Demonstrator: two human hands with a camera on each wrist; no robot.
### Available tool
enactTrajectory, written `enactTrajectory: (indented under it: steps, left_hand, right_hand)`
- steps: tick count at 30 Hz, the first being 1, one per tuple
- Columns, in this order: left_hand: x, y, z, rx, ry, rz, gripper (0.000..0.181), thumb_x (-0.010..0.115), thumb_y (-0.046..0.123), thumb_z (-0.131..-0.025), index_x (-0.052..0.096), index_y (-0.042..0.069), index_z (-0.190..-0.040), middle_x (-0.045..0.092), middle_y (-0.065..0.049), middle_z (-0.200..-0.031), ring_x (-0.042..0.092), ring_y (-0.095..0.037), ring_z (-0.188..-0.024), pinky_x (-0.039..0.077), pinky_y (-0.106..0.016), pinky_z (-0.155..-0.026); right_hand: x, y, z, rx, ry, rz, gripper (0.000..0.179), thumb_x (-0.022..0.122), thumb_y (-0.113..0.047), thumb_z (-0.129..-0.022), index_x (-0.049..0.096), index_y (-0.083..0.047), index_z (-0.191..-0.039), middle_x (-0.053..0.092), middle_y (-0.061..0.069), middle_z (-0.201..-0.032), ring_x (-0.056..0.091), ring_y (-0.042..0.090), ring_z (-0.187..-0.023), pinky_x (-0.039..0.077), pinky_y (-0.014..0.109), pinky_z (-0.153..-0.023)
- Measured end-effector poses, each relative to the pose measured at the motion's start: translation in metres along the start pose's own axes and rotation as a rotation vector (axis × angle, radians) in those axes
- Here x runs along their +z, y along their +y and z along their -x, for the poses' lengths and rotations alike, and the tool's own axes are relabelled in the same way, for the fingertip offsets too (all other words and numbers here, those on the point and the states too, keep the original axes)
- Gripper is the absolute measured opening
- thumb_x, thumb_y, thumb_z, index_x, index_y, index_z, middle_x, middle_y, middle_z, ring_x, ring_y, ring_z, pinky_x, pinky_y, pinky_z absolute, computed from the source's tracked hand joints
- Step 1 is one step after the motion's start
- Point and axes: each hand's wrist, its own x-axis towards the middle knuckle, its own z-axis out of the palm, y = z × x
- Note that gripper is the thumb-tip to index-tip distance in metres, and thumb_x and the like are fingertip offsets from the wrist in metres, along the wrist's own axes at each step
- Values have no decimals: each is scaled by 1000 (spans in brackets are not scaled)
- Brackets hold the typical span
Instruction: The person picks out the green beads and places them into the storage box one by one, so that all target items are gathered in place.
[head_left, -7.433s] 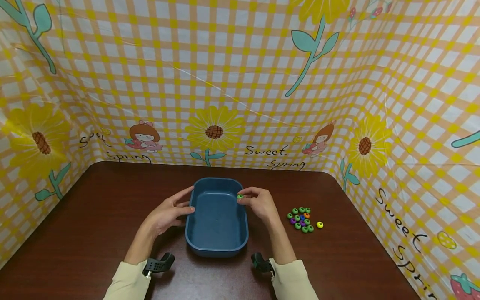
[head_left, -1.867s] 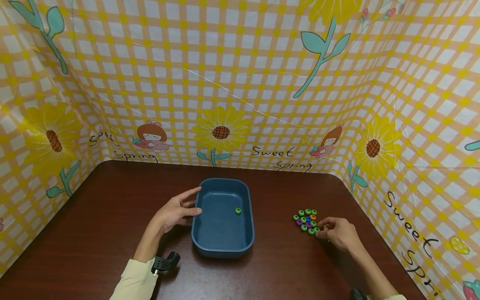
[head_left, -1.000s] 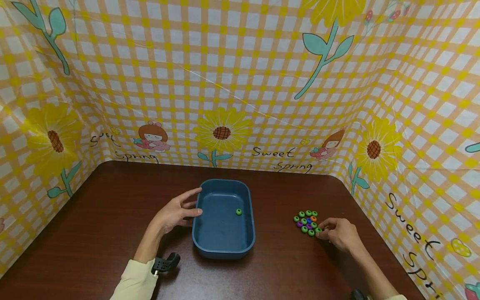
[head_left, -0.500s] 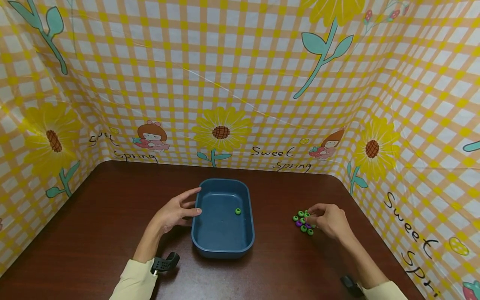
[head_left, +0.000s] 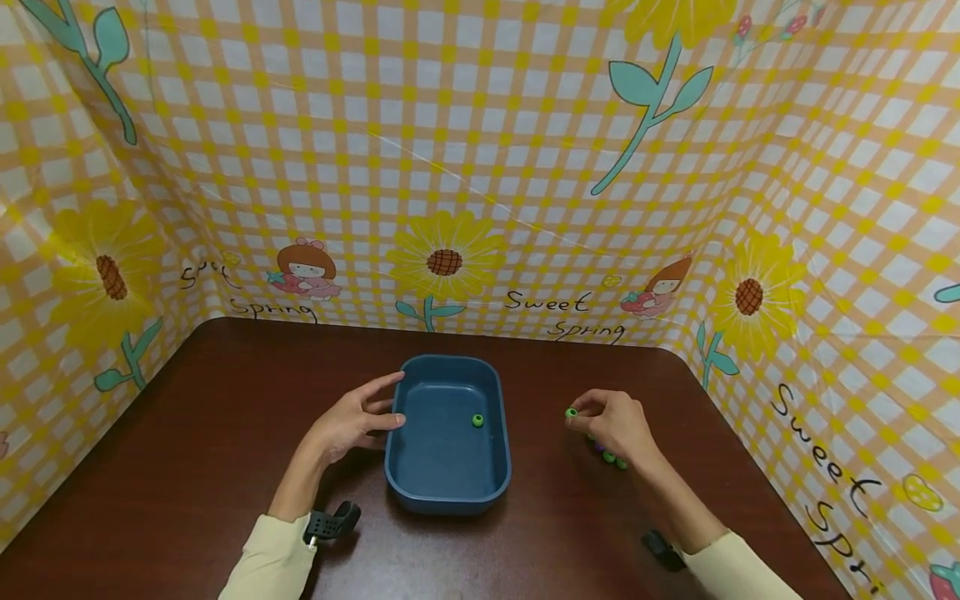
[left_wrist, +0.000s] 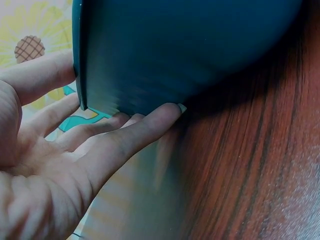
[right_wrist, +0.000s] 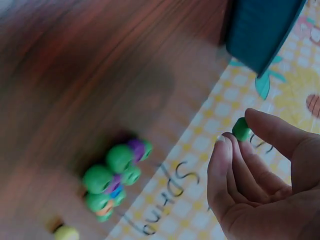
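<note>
My right hand [head_left: 618, 423] pinches a green bead [head_left: 572, 412] between thumb and fingertips, above the table between the bead pile and the box. The same held bead [right_wrist: 241, 129] shows clearly in the right wrist view. The blue box [head_left: 442, 498] stands in the middle of the table, and one green bead [head_left: 477, 421] lies inside it. Against the box's left side rests my left hand [head_left: 347, 427], thumb at the rim and fingers extended along the outer wall. Loose green beads [right_wrist: 98, 179] cluster with purple, blue and orange ones, mostly hidden behind my right hand in the head view.
A yellow bead [right_wrist: 66, 233] lies apart from the cluster. The dark brown table [head_left: 225, 400] is bordered by a checked, flower-printed cloth [head_left: 345, 150] at the back and sides. Dark wristbands [head_left: 333, 522] sit at both wrists.
The green bead held earlier at the box's right rim now lies inside. My right hand went to the cluster, then came left with another green bead. My left hand stays at the box.
</note>
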Motion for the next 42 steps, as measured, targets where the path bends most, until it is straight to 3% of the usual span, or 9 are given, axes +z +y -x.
enactTrajectory:
  steps: [6,15,28,34,42]
  left_hand:
    - [-1,0,-2,-1,1,-6,76,68,9,-97,28,15,-161,42,-32,-154,58,-47,-128,59,-56,-89]
    - [-1,-1,-2,-2,8,-1,73,65,5,-98,29,16,-161,42,-31,-154,59,-47,-127,58,-57,-88]
    - [-1,-1,-1,-6,3,5,74,66,7,-98,29,17,-161,42,-31,-154,59,-46,-127,58,-57,-88]
    - [0,0,-1,-1,5,-2,74,66,6,-98,29,16,-161,43,-31,-153,59,-46,-126,58,-57,-88]
    - [0,0,-1,6,-3,17,74,65,4,-98,28,14,-161,39,-29,-157,57,-46,-129,57,-55,-93]
  right_hand:
    - [12,-23,-8,-45,18,-17,15,77,-19,-87,77,-9,-98,76,4,-84,68,15,-72,55,33,-65]
    - [31,-59,-16,-94,-16,-64,13,78,-19,-87,77,-10,-97,75,2,-82,68,15,-77,55,33,-67]
    - [56,-95,-13,-134,-64,-126,13,79,-14,-86,77,-9,-98,75,2,-83,70,13,-77,57,29,-66]
    - [66,-101,-12,-152,-82,-119,11,80,-13,-85,77,-10,-95,74,0,-81,67,11,-74,56,28,-65]
    - [70,-92,-17,-130,-95,-126,10,82,-14,-84,76,-10,-92,74,0,-80,67,11,-73,56,28,-65]
